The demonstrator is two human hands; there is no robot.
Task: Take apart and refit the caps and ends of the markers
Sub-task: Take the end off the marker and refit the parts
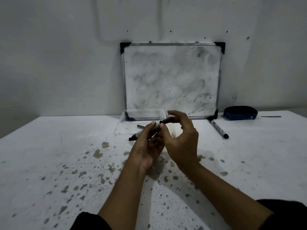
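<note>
The left hand (pixel 146 150) gripped a marker (pixel 153 131) above the table (pixel 49 146), and the right hand (pixel 181 143) pinched its dark cap (pixel 167 121) at the upper end, the other fingers spread loose; a skewed push looked likely to jam the cap or let the bare tip ink the fingers. Room was ample in front; behind sat a clear tray (pixel 144 113), a whiteboard (pixel 172 80), a second marker (pixel 219 128) and an eraser (pixel 240 113), all near enough to knock.

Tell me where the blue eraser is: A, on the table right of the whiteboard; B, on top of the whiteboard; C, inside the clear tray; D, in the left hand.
A: the eraser sits on the table just right of the whiteboard, away from both hands.
</note>
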